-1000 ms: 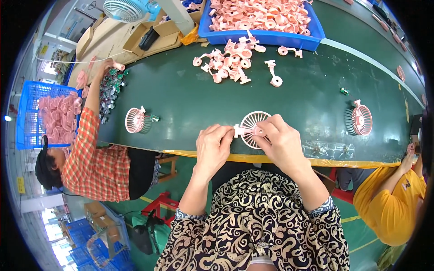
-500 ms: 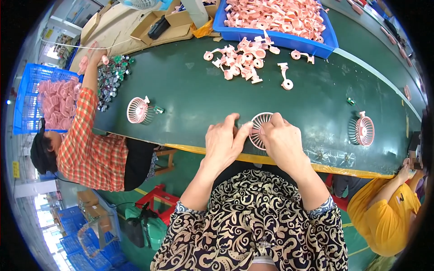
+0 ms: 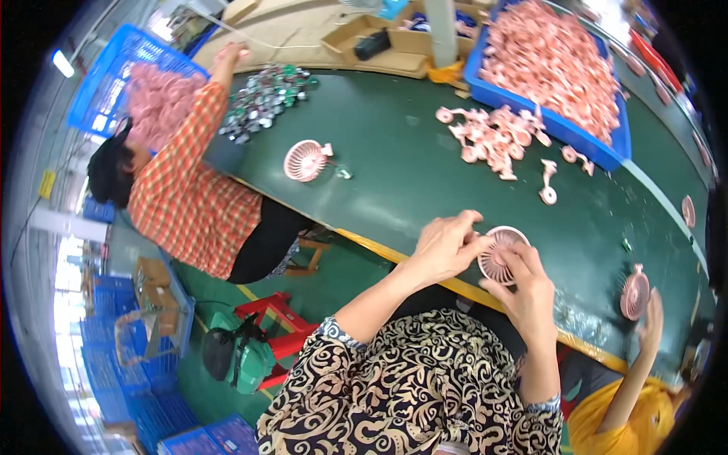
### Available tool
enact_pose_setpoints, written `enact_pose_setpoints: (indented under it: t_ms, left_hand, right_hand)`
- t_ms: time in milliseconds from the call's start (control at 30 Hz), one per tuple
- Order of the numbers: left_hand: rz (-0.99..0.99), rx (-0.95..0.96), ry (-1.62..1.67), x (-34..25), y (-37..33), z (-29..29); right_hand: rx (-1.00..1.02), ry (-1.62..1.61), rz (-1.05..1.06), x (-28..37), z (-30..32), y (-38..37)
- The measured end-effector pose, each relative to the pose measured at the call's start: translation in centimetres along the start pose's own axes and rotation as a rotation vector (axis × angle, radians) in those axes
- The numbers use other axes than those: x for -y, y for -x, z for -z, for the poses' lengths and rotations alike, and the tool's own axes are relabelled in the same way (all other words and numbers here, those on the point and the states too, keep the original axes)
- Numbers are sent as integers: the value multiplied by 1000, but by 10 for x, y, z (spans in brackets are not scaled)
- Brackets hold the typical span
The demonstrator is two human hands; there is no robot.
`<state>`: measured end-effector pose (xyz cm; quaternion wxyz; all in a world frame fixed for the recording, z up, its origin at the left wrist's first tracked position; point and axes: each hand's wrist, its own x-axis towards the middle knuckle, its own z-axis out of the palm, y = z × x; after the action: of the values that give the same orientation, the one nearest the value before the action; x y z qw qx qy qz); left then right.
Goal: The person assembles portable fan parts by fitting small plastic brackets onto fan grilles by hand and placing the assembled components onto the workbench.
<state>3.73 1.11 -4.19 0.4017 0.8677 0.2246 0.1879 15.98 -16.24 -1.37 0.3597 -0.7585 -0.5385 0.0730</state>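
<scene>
A small round pink fan head [image 3: 497,262] with a slatted grille is between my hands, near the taped front edge of the table. My left hand [image 3: 447,246] pinches its left rim, fingers curled. Fingers of my right hand [image 3: 528,292] lie over the grille's right side, with the thumb at its lower edge, gripping it. Two similar pink fan heads are on the table: one to the left [image 3: 306,161] with a small green circuit board [image 3: 343,173] beside it, another at the right [image 3: 635,293].
Loose pink plastic brackets [image 3: 497,140] lie before a blue bin [image 3: 550,102] full of them. Small parts [image 3: 265,98] are heaped at far left. A co-worker in checks [image 3: 178,197] sits left; another in yellow [image 3: 626,409] reaches toward the right fan head.
The view has swung, so the scene sits further right and is tilted. My right hand's fingers have spread across the grille. The yellow-sleeved co-worker's hand has come near the right fan head.
</scene>
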Motion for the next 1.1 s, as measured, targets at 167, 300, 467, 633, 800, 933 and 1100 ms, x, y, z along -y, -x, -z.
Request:
enact_pose_setpoints:
  t_ms: [167, 300, 467, 633, 800, 933, 1100]
  left_hand:
    - [1, -377, -25, 33, -6, 49]
    - [119, -687, -399, 84, -2, 105]
    - [346, -787, -532, 126, 11, 152]
    - [350, -563, -441, 88, 8, 138]
    - [58, -295, -449, 36, 14, 91]
    - [-176, -29, -277, 10, 17, 63]
    - [-230, 44, -130, -16, 18, 50]
  right_hand:
    - [-122, 181, -132, -35, 33, 30]
    - [-326, 447, -357, -95, 80, 68]
    - [-534, 819, -400, -119, 110, 70]
    - [-365, 533, -385, -87, 84, 14]
    - [-179, 198, -311, -57, 43, -55]
    - [-233, 276, -180, -74, 14, -83]
    - [-195, 271, -179, -75, 9, -82]
